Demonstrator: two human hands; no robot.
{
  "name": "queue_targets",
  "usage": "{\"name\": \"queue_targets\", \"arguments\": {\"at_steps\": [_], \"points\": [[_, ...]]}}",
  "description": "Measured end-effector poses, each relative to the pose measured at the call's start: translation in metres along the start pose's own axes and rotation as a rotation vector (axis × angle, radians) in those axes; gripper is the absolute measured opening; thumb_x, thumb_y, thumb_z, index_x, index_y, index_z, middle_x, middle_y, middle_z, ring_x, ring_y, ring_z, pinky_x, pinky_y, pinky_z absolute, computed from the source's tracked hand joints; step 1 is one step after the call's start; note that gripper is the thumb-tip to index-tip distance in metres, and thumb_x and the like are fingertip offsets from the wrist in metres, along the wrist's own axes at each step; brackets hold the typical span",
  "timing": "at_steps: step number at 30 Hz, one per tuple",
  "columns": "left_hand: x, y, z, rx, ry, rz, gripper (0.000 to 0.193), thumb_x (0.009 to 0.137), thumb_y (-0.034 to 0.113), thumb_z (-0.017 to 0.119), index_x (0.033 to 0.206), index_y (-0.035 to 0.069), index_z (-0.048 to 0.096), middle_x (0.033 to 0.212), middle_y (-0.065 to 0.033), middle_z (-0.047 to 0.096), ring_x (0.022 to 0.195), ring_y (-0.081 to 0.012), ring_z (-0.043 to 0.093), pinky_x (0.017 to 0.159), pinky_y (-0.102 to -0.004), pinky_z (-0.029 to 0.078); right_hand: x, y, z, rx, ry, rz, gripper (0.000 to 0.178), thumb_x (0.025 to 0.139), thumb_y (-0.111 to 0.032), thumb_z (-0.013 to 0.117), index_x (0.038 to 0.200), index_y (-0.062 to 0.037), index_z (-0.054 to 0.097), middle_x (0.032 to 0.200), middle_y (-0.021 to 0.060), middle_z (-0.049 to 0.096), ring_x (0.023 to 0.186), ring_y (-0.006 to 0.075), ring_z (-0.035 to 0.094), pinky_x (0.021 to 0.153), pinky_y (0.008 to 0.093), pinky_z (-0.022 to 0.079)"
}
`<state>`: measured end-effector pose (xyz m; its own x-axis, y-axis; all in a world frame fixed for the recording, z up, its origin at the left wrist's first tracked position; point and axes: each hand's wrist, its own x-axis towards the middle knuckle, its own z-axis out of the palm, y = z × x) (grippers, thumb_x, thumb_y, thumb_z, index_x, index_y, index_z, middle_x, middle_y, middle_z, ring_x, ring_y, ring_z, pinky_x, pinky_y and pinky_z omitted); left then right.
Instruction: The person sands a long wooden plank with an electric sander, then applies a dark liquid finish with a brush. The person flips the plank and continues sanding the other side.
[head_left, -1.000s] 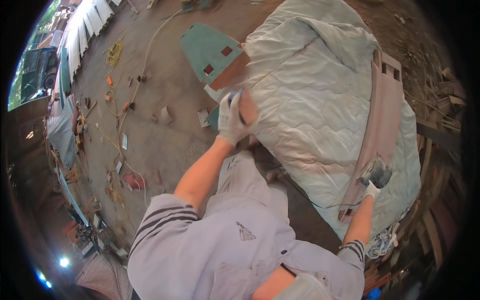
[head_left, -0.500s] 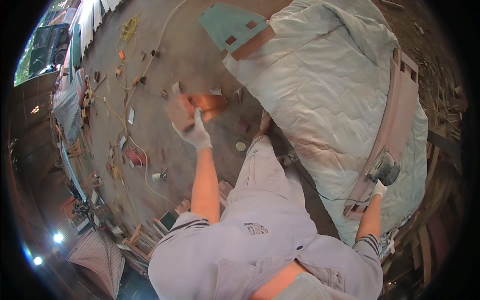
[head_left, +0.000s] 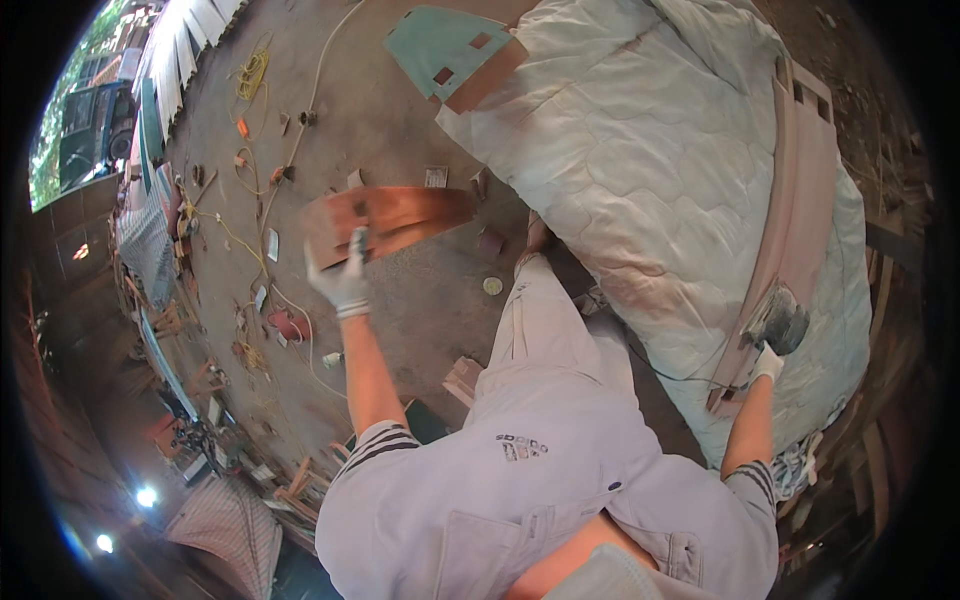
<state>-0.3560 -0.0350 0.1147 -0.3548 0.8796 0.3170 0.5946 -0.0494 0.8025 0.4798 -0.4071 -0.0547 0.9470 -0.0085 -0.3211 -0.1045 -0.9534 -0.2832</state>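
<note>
My gloved left hand (head_left: 345,282) is closed on the edge of a reddish-brown wooden piece (head_left: 415,212), held above the floor and partly smeared by motion. Its long, tapering end points right. On the other side, my gloved right hand (head_left: 767,362) grips a dusty, dark power tool that looks like a sander (head_left: 780,318). That tool rests on the lower part of a long wooden board (head_left: 808,190) with rectangular cut-outs at its ends. Beneath the board lies a pale quilt (head_left: 620,140). My right fingers are partly hidden behind the tool.
A green-faced wooden panel (head_left: 440,50) with square holes lies at the quilt's far left corner. Yellow cord (head_left: 253,75) and a pale cable (head_left: 318,75) run over the floor at left. Wood scraps lie along both sides. A dark cord (head_left: 680,378) trails from the sander.
My left hand has moved left with the wooden piece, which has turned and shows more of its length. My right hand stays on the sander at the same part of the board.
</note>
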Motion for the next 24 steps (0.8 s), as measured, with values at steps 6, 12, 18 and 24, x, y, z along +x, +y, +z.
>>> {"name": "queue_targets", "arguments": {"at_steps": [6, 12, 18, 24], "points": [[0.021, 0.081, -0.115, -0.332, 0.096, -0.05, 0.042, 0.096, -0.007, 0.081, 0.136, -0.009, 0.069, 0.126, -0.017, 0.076, 0.103, -0.0231, 0.078, 0.091, -0.0393, 0.071, 0.007, 0.018, -0.02, -0.088, -0.001, 0.116, 0.066, 0.085, -0.035, 0.089, 0.132, 0.0099, 0.075, 0.109, 0.0202, 0.082, 0.096, 0.0315, 0.078, 0.083, 0.0466, 0.06], [0.08, 0.225, -0.227, -0.16, -0.077, 0.431, 0.022, 0.106, 0.016, 0.076, 0.122, 0.003, 0.07, 0.111, -0.0059, 0.07, 0.103, -0.024, 0.074, 0.098, -0.0492, 0.068, -0.026, 0.003, -0.022, 0.071, -0.227, -0.008, 0.091, 0.078, -0.046, 0.092, 0.142, 0.0151, 0.067, 0.143, 0.0289, 0.073, 0.127, 0.0406, 0.073, 0.107, 0.0466, 0.057], [0.093, 0.437, -0.182, -0.122, -0.011, 1.101, 0.025, 0.111, 0.026, 0.068, 0.118, 0.003, 0.069, 0.111, -0.0064, 0.07, 0.105, -0.0227, 0.068, 0.103, -0.0439, 0.057, -0.001, 0.051, -0.026, -0.037, -0.007, -0.115, 0.08, 0.078, -0.049, 0.091, 0.127, 0.0124, 0.075, 0.131, 0.0352, 0.075, 0.125, 0.046, 0.074, 0.105, 0.0518, 0.057], [0.083, 0.52, -0.161, -0.023, 0.16, 1.321, 0.025, 0.107, 0.025, 0.073, 0.12, 0.004, 0.069, 0.112, -0.0056, 0.071, 0.105, -0.0214, 0.07, 0.1, -0.041, 0.059, -0.062, 0.086, -0.048, 0.048, -0.082, 0.006, 0.076, 0.08, -0.048, 0.089, 0.133, 0.0047, 0.075, 0.128, 0.0298, 0.077, 0.122, 0.045, 0.075, 0.102, 0.0535, 0.059]]}}
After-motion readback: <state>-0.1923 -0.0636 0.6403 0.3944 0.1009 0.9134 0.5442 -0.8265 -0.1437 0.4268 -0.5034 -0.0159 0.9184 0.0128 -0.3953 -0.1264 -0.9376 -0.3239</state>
